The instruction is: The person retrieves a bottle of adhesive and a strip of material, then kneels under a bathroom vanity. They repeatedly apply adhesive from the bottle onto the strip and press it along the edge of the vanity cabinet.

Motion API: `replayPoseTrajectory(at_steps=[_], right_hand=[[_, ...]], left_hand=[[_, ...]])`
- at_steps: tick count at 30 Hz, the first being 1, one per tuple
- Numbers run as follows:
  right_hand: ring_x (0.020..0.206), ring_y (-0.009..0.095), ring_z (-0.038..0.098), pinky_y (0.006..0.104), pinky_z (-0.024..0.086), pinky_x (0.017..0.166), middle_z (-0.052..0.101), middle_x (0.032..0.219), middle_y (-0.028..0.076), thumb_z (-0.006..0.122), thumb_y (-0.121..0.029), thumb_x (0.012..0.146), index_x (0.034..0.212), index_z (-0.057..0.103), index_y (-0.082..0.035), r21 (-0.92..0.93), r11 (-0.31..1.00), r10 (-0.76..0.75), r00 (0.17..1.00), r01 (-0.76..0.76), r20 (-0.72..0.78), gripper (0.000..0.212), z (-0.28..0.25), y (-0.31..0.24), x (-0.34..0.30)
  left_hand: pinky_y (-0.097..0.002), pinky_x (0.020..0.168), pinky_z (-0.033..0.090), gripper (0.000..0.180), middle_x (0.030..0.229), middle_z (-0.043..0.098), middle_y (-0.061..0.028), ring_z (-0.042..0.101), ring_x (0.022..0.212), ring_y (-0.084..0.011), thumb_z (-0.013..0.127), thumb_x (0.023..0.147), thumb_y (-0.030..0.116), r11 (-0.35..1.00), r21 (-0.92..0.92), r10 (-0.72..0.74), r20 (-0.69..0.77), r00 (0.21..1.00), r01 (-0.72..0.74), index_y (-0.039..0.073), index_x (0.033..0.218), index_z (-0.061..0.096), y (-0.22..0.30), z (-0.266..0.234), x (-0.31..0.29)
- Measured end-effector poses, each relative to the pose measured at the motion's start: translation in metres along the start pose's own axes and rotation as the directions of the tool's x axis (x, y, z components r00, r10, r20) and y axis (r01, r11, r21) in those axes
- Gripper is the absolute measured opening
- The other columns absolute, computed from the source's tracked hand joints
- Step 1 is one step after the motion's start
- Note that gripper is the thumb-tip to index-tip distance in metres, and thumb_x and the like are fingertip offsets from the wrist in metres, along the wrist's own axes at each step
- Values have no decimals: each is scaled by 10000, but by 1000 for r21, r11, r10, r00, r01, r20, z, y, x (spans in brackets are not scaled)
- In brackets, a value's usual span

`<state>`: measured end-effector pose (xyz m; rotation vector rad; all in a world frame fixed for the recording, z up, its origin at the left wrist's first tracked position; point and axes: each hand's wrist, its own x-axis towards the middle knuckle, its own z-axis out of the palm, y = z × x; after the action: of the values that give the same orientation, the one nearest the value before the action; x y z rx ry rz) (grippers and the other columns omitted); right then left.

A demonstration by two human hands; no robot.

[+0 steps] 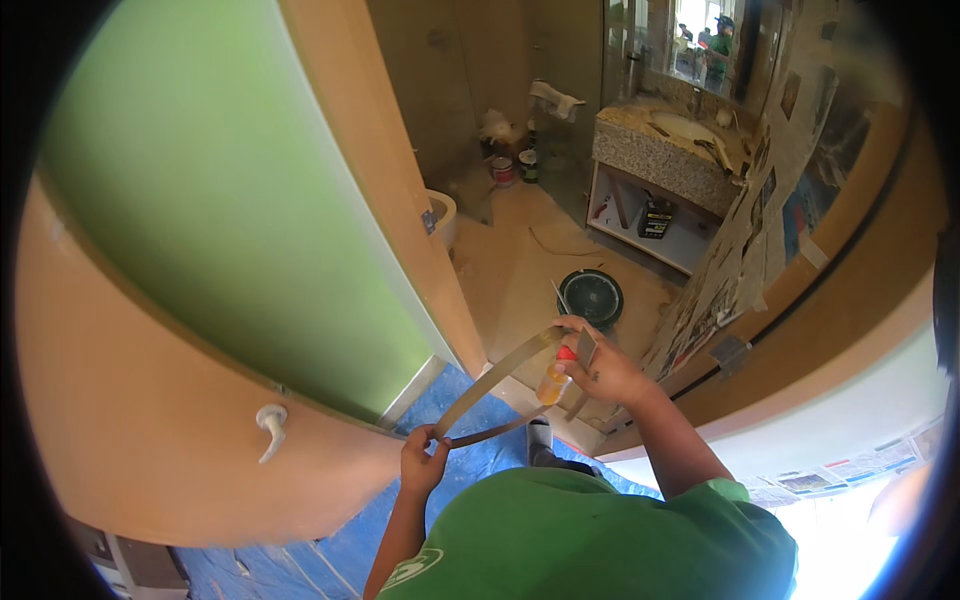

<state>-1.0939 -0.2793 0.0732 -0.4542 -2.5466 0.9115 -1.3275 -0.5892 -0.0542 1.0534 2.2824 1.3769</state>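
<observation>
A long, thin brown strip, like edge banding, bends in a loop between my hands. My left hand pinches it where it folds, near the edge of the wooden door. Farther right, my right hand is closed around a small bottle of yellow liquid with a red cap. The strip's upper run also reaches the fingers of that hand. A small flat greyish piece sticks up at those fingers; its kind is unclear. My palm hides part of the bottle.
The wooden door with a white handle stands at left, over blue floor sheeting. Beyond the doorway are a dark round bucket, a toilet, paint cans and a granite-fronted vanity. Newspaper covers the right wall.
</observation>
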Motion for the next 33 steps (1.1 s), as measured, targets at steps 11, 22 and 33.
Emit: replayPoseTrajectory(at_steps=[11,22,33], right_hand=[[1207,396,589,420,465,1059,522,1418,198,685,-239,973,1164,600,18,159,987,64,986,-39,-155,332,-8,119,126],[1200,402,590,435,468,1042,557,1334,239,687,-222,964,1143,582,10,112,954,298,914,-278,-274,312,-60,191,151],[1258,420,561,435,450,1070,550,1372,265,671,-283,986,1007,592,11,11,902,383,790,-431,-478,305,-111,209,181]], left_hand=[[-344,844,589,332,1015,684,-135,700,931,-201,736,950,121,994,-51,-94,83,992,99,-35,1228,641,25,47,153],[-379,855,552,387,973,653,-145,670,921,-289,741,865,68,978,-2,206,216,954,-210,10,1239,660,49,101,304],[-393,965,514,338,1148,686,-194,670,1079,-319,702,937,145,961,-219,250,436,864,-167,-11,1234,665,56,161,435]])
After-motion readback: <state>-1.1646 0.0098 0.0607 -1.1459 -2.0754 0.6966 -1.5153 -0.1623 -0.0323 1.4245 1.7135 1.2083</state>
